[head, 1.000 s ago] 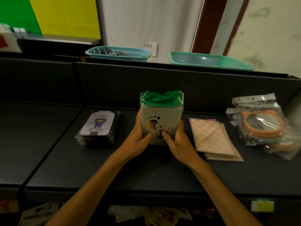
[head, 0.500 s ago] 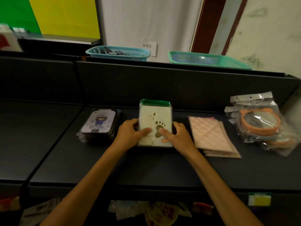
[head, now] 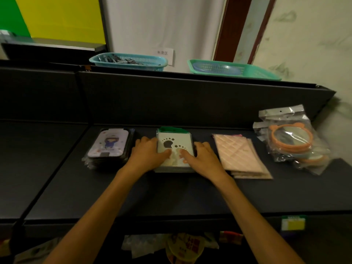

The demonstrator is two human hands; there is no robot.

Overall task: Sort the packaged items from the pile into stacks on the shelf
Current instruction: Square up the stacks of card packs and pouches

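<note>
Your two hands frame the footprint pack stack [head: 174, 147], which lies flat on the dark shelf [head: 171, 195] with its green top edge toward the back panel [head: 190, 100]. Take that stack as the landmark.

Your left hand [head: 147, 155] lies along its left edge, fingers fairly straight and pointing away from you, thumb laid across onto the white face just below the dark footprint. Your right hand [head: 202, 157] mirrors it on the right edge, thumb reaching in toward the middle of the pack. Each hand's grip is slack: flat fingers pressing the sides and thumbs resting on top, nothing curled round the stack that can be seen.

Just left of the footprint stack, almost touching your left hand, sits a stack of phone-case packs [head: 109, 147] with a cartoon figure on the top one. Just right of it, beside your right hand, lies a stack of pink quilted packs [head: 240, 155], slightly fanned. Farther right still, well apart from the footprint stack, is a loose heap of orange mirror packs [head: 293, 140] in clear bags.

Behind the footprint stack, above the back panel, stand a teal basket [head: 128, 61] and a green basket [head: 234, 70]. Below the shelf's front edge, to the right, a yellow-green price tag [head: 293, 223] is fixed.
</note>
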